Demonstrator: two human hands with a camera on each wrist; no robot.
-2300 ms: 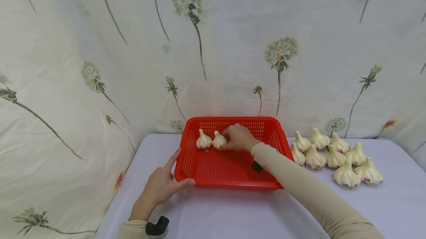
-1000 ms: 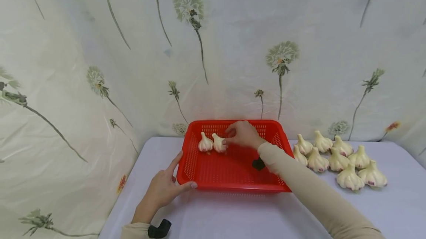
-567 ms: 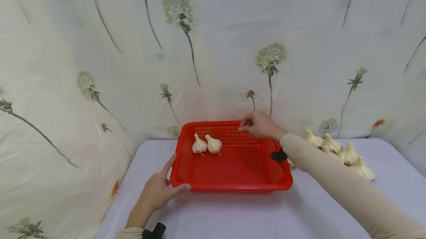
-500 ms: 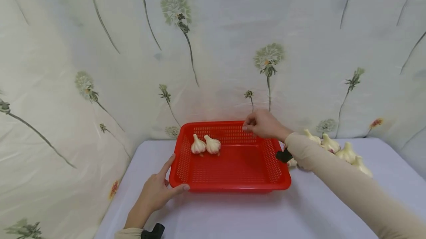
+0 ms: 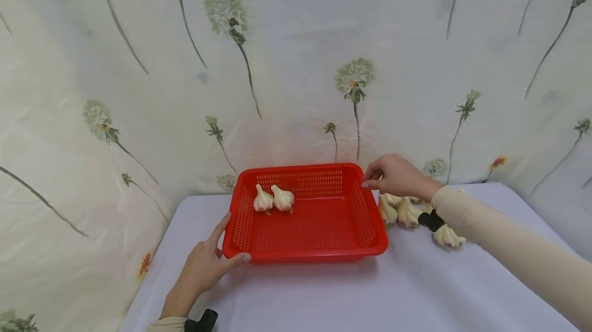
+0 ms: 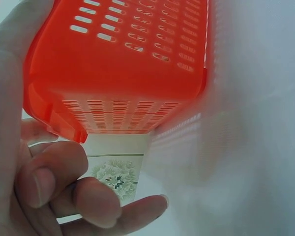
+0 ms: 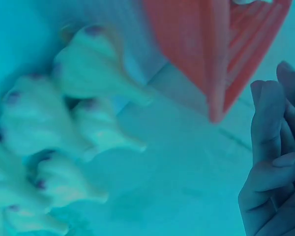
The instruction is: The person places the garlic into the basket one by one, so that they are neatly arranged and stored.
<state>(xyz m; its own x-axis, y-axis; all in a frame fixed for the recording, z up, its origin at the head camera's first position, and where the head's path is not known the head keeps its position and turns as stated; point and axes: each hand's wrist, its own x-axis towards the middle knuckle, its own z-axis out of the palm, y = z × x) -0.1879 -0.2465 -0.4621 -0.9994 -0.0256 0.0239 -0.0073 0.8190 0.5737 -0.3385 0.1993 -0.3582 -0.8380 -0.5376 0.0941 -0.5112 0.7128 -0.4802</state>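
Lower left, the left hand (image 5: 202, 266), forefinger extended, touches the red basket (image 5: 305, 256) at its edge; centre-right, the right hand (image 5: 399, 175), loosely curled, holds nothing. Inside, two garlic bulbs (image 5: 283, 199) leave room rightward.

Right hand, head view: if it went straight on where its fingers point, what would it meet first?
Probably the right rim of the red perforated plastic basket, near its back corner. The bare right hand's fingertips appear right beside it; depth is unclear, so they might pass over.
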